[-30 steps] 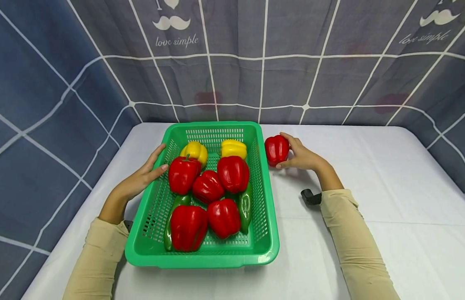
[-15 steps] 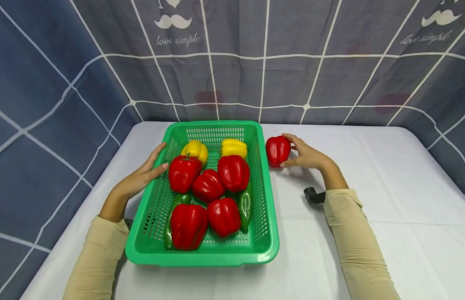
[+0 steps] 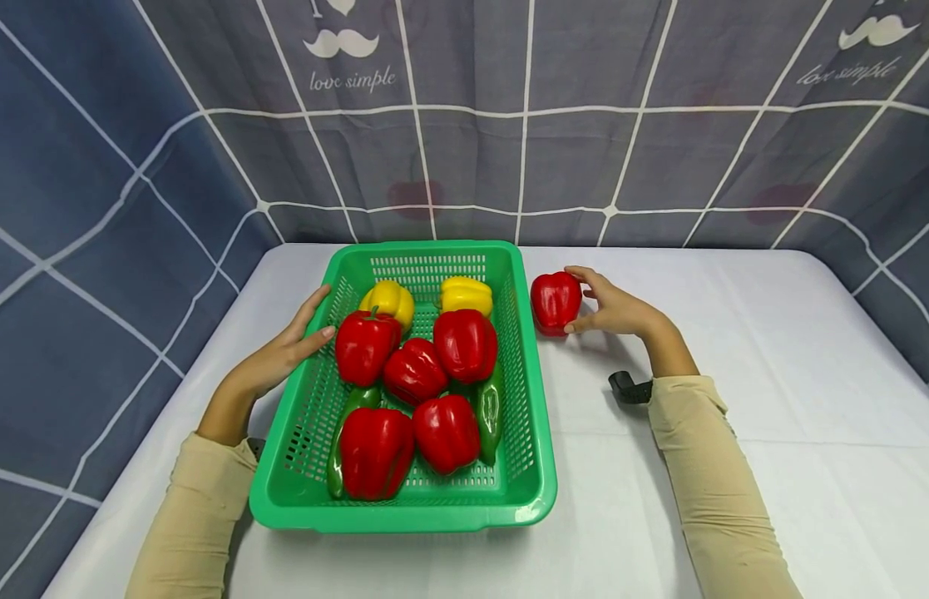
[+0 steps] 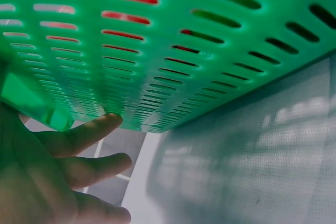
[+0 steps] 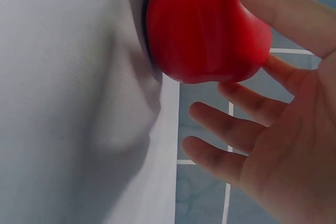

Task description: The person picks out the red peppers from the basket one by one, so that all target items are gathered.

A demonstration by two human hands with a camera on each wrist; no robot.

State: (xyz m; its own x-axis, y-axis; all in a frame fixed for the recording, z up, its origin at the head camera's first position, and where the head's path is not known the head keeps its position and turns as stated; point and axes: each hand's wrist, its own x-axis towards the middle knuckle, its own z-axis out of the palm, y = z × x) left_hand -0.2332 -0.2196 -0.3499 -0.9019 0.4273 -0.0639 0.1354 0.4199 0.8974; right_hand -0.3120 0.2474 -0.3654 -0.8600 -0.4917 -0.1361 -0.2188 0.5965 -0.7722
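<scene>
My left hand (image 3: 287, 351) lies against the left side of a green plastic basket (image 3: 542, 433), thumb on the rim, fingers spread. In the left wrist view, extended fingers (image 4: 97, 163) show beside the basket's slotted wall. A red bell pepper (image 3: 555, 303) stands on the white table just right of the basket. My right hand (image 3: 612, 309) is around its right side, thumb and forefinger at its edges, with a gap at the palm. In the right wrist view the thumb overlaps the pepper (image 5: 205, 35), while the other fingers (image 5: 226, 124) are extended away from it.
Inside the basket are several red bell peppers (image 3: 378, 454), two yellow bell peppers (image 3: 466, 295) and two long green peppers (image 3: 490, 418). The white table (image 3: 733, 349) ends at a grey checked cloth (image 3: 471, 158) behind and at the sides.
My right hand has shifted slightly right, its thumb sliding back toward the pepper's right edge. The pepper has moved a little to the right. The left hand and basket stay in place.
</scene>
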